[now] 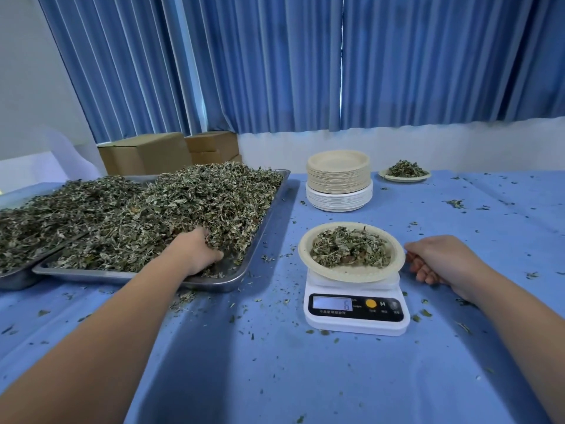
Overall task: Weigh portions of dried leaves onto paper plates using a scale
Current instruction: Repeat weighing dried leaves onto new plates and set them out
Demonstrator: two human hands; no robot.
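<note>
The steel tray at near left carries the heap of dried leaves; the stack of paper plates stands far of centre. The scale, near right, bears a part-filled paper plate and seems to read 6. The left hand is dug into the heap, fingers buried, so whether they are closed cannot be told. The right hand lies just beside the plate's right rim, fingers loosely curled on nothing. Best to add small pinches mid-plate, keeping that hand off the rim for a true reading
</note>
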